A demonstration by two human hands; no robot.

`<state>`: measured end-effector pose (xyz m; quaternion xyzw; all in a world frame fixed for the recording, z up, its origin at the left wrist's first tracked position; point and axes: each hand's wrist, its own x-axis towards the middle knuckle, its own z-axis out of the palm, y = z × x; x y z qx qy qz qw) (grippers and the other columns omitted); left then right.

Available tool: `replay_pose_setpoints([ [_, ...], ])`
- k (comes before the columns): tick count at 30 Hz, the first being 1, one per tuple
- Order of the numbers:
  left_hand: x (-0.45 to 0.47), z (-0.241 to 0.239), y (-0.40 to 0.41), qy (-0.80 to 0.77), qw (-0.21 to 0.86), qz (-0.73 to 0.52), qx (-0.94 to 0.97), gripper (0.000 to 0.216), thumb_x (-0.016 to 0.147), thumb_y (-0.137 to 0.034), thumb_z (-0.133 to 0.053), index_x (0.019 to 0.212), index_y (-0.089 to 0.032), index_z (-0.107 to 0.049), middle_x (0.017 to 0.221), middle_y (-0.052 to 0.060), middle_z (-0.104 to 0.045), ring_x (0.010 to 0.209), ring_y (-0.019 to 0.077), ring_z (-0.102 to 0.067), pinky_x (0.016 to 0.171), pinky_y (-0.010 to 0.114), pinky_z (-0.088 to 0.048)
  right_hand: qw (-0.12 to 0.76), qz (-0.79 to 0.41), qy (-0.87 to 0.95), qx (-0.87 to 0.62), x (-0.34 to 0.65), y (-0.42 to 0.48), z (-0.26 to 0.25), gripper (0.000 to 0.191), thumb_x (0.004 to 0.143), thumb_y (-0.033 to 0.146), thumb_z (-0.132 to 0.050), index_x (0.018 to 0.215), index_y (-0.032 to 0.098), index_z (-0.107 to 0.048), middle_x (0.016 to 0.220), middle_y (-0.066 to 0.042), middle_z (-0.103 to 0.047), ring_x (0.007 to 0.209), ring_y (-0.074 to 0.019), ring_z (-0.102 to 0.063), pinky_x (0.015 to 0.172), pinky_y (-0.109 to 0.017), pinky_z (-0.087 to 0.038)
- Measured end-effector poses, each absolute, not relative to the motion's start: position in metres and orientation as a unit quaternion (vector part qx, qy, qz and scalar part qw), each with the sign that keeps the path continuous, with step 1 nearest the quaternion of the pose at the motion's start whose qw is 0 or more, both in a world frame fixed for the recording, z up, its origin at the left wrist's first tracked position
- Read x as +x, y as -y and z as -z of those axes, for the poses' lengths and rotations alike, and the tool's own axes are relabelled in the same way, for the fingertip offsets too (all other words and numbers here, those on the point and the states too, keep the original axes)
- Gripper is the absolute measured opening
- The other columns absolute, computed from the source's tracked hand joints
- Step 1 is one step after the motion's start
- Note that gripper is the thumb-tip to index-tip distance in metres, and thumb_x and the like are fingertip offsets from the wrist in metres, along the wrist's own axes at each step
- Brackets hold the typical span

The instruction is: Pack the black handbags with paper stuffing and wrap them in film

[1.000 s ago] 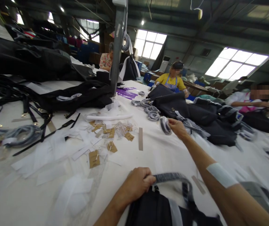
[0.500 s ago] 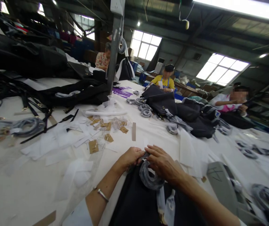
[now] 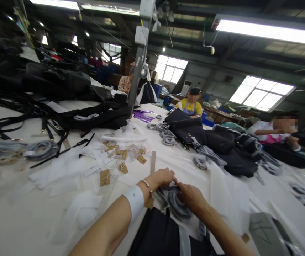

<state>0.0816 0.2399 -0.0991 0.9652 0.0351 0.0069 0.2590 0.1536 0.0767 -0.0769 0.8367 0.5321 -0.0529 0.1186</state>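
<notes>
A coil of grey strap in clear plastic wrap lies at the far edge of a black fabric bag in front of me. My left hand has its fingers pinched at the coil's upper edge, and its fingertips meet those of my right hand. From the other side my right hand closes its fingers on the same coil. The pinched part of the strap is mostly hidden by the fingers. A pale wrapped strip runs down over the bag. Beside my left wrist a brown tag shows.
Brown paper tags and white sheets lie scattered to the left. Black bags with wrapped straps are heaped at the right. A grey box-like device stands at the lower right. A metal post rises ahead. Several people sit across the table.
Both hands have moved forward and slightly right with the coil, which has slid from on top of the bag to its far edge. My right hand's spread fingers have drawn together. The view has tilted up.
</notes>
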Motion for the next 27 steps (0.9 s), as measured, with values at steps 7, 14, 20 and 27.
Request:
replay_pose_setpoints([
  [7,0.082,0.082,-0.232,-0.134,0.158,0.028,0.978,0.018,0.076,-0.012,-0.060,0.093,-0.014,-0.069,0.094,0.016,-0.069,0.090,0.0271,-0.066,0.078,0.040,-0.053,0.092,-0.002,-0.569,0.817,0.169,-0.075,0.087,0.026,0.086,0.017,-0.050,0.104,0.021,-0.067,0.107,-0.010,-0.067,0.099,-0.0249,-0.060,0.078,-0.030,-0.041],
  [14,-0.010,0.047,-0.314,-0.403,0.059,-0.022,0.913,0.028,0.085,-0.005,-0.042,0.104,-0.005,-0.063,0.102,0.023,-0.065,0.096,0.0312,-0.065,0.077,0.044,-0.053,0.073,0.011,-0.563,0.823,0.173,-0.079,0.095,0.028,0.087,0.020,-0.049,0.110,0.020,-0.065,0.097,-0.009,-0.067,0.095,-0.0246,-0.061,0.075,-0.030,-0.042],
  [20,-0.032,0.044,-0.345,-0.449,0.055,-0.067,0.889,0.028,0.089,-0.023,-0.045,0.110,-0.012,-0.061,0.110,0.018,-0.063,0.101,0.0298,-0.063,0.081,0.040,-0.050,0.061,0.030,-0.552,0.831,0.176,-0.089,0.095,0.023,0.087,0.019,-0.048,0.100,0.017,-0.067,0.094,-0.011,-0.068,0.090,-0.0238,-0.064,0.072,-0.029,-0.041],
  [27,0.070,0.085,-0.282,-0.404,0.183,-0.067,0.894,0.047,0.072,-0.035,-0.073,0.111,-0.010,-0.061,0.115,0.021,-0.062,0.107,0.0308,-0.060,0.087,0.037,-0.047,0.044,0.017,-0.529,0.847,0.172,-0.088,0.094,0.019,0.088,0.023,-0.050,0.098,0.019,-0.067,0.094,-0.009,-0.069,0.089,-0.0220,-0.065,0.072,-0.028,-0.042],
])
